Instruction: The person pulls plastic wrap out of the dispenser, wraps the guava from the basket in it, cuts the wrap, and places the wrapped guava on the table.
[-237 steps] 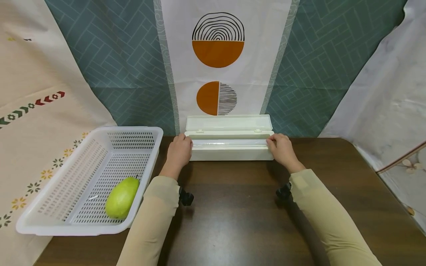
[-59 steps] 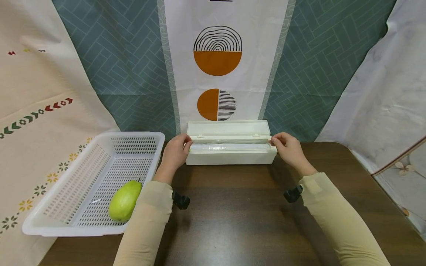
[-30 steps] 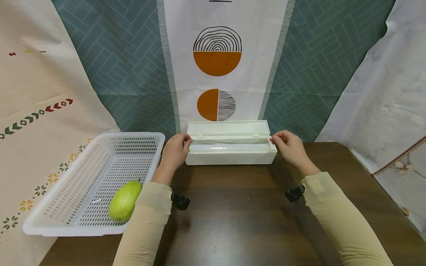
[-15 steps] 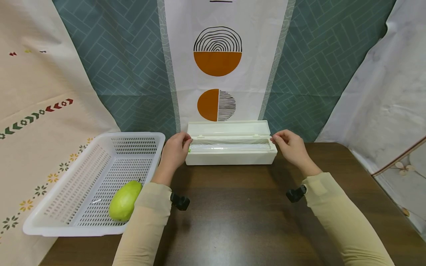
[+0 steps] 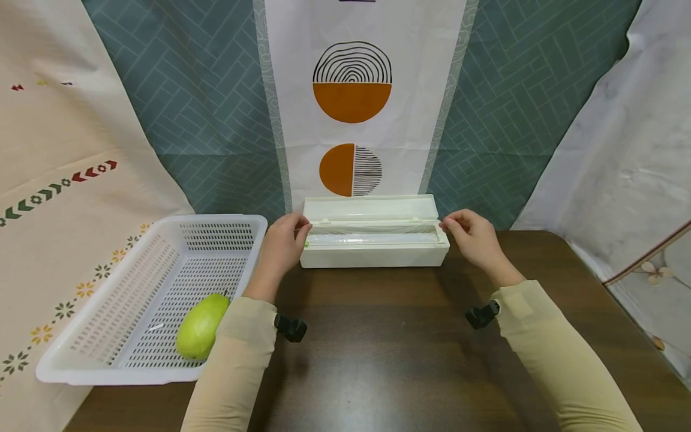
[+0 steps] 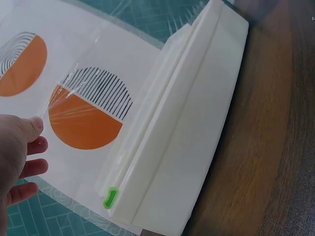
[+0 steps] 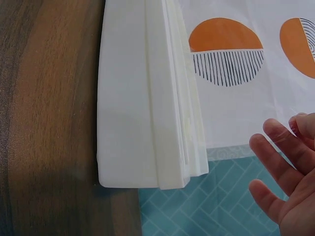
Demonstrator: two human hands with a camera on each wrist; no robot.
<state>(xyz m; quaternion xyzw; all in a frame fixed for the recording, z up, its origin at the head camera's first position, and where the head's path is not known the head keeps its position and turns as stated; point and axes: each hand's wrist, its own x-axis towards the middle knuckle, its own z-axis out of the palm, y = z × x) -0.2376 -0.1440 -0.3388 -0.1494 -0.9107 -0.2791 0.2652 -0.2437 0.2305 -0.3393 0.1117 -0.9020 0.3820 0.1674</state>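
Observation:
A long white cling film dispenser (image 5: 372,258) stands at the back of the table with its lid (image 5: 370,208) tipped back. The film roll (image 5: 372,239) lies inside. Clear cling film (image 6: 74,90) stretches up from the dispenser in the left wrist view, faintly creased. At the left end, my left hand (image 5: 283,243) pinches one edge of it between thumb and forefinger. My right hand (image 5: 475,240) pinches the other edge at the right end, its remaining fingers spread in the right wrist view. A green slider (image 6: 111,197) sits at the dispenser's left end.
A white perforated basket (image 5: 70,360) stands on the left, close beside my left forearm, holding a green mango-like fruit (image 5: 202,327). The dark wooden table (image 5: 378,360) extends in front of the dispenser. Patterned cloths (image 5: 216,90) hang behind it.
Earlier both hands were at the dispenser's ends, by the roll. Since then they have drawn film up, and over the last second they have risen slightly. The basket and fruit stay put.

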